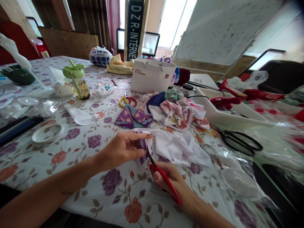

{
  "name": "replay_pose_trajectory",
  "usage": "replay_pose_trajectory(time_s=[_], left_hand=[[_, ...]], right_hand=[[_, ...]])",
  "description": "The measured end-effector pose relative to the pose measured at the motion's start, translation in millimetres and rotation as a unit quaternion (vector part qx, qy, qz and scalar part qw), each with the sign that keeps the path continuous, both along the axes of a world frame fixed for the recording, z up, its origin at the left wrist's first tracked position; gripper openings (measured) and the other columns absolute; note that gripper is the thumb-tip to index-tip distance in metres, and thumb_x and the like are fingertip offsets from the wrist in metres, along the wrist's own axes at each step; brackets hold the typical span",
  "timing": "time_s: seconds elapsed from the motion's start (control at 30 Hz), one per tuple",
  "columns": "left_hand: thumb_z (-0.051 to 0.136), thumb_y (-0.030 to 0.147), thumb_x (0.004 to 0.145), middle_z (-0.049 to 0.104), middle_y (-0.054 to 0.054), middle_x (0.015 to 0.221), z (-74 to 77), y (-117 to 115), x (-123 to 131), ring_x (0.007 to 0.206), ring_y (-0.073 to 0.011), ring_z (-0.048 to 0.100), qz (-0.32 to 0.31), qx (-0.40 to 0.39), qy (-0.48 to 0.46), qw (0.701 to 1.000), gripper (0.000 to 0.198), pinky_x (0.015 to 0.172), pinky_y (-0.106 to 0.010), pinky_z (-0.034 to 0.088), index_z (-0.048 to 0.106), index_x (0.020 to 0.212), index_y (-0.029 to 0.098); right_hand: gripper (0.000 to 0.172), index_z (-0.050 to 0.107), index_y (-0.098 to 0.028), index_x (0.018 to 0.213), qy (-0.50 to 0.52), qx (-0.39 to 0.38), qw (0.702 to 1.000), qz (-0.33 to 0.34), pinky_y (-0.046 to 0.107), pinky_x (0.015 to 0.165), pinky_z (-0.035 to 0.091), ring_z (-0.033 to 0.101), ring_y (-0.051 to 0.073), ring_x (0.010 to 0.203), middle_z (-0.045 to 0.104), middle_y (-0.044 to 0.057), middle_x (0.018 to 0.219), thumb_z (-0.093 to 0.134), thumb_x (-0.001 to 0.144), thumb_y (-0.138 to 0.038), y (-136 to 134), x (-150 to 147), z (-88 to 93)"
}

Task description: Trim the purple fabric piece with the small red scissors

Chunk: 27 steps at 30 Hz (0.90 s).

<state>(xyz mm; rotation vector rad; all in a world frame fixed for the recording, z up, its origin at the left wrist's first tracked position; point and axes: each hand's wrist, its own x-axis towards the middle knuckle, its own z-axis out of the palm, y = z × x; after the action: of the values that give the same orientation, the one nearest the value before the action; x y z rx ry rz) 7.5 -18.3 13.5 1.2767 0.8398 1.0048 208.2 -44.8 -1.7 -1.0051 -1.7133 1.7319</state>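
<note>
My left hand (123, 148) pinches a small piece of purple and white fabric (142, 146) against the flowered tablecloth (71, 158). My right hand (171, 179) is closed round red-handled scissors (163, 177), whose dark blades point up into the edge of that fabric. A crumpled heap of white cloth (178, 147) lies just to the right of both hands. Behind it sits a folded purple patchwork piece (133, 117) and a pile of coloured fabric scraps (175, 109).
Yellow-and-red scissors (127, 100) lie by a white paper bag (152, 76). Large black scissors (239, 142) rest at the right near a white tray (225, 117). A green-lidded bottle (77, 80) and a roll of white tape (46, 133) stand at the left.
</note>
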Motion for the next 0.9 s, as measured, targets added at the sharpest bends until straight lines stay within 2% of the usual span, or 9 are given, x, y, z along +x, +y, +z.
replay_pose_trajectory(time_s=[0.43, 0.9], left_hand=[[0.073, 0.012, 0.073, 0.068, -0.009, 0.123, 1.8, -1.1, 2.0, 0.113, -0.0243, 0.064, -0.003, 0.014, 0.000, 1.000, 0.045, 0.092, -0.029, 0.055, 0.067, 0.117, 0.015], [0.073, 0.011, 0.073, 0.069, -0.008, 0.121, 2.5, -2.4, 1.4, 0.110, -0.0215, 0.066, 0.006, 0.035, 0.011, 0.999, 0.045, 0.087, -0.021, 0.056, 0.067, 0.117, 0.016]], right_hand=[[0.054, 0.035, -0.020, 0.060, 0.005, -0.003, 1.000, -0.006, 0.026, 0.048, 0.015, 0.018, 0.009, 0.053, 0.024, -0.007, 0.057, 0.057, 0.080, -0.065, 0.4, -0.7, -5.4], [0.053, 0.036, -0.019, 0.060, 0.009, 0.004, 1.000, -0.007, 0.025, 0.046, 0.014, 0.018, 0.008, 0.052, 0.024, -0.007, 0.056, 0.056, 0.083, -0.063, 0.0, 0.6, -12.4]])
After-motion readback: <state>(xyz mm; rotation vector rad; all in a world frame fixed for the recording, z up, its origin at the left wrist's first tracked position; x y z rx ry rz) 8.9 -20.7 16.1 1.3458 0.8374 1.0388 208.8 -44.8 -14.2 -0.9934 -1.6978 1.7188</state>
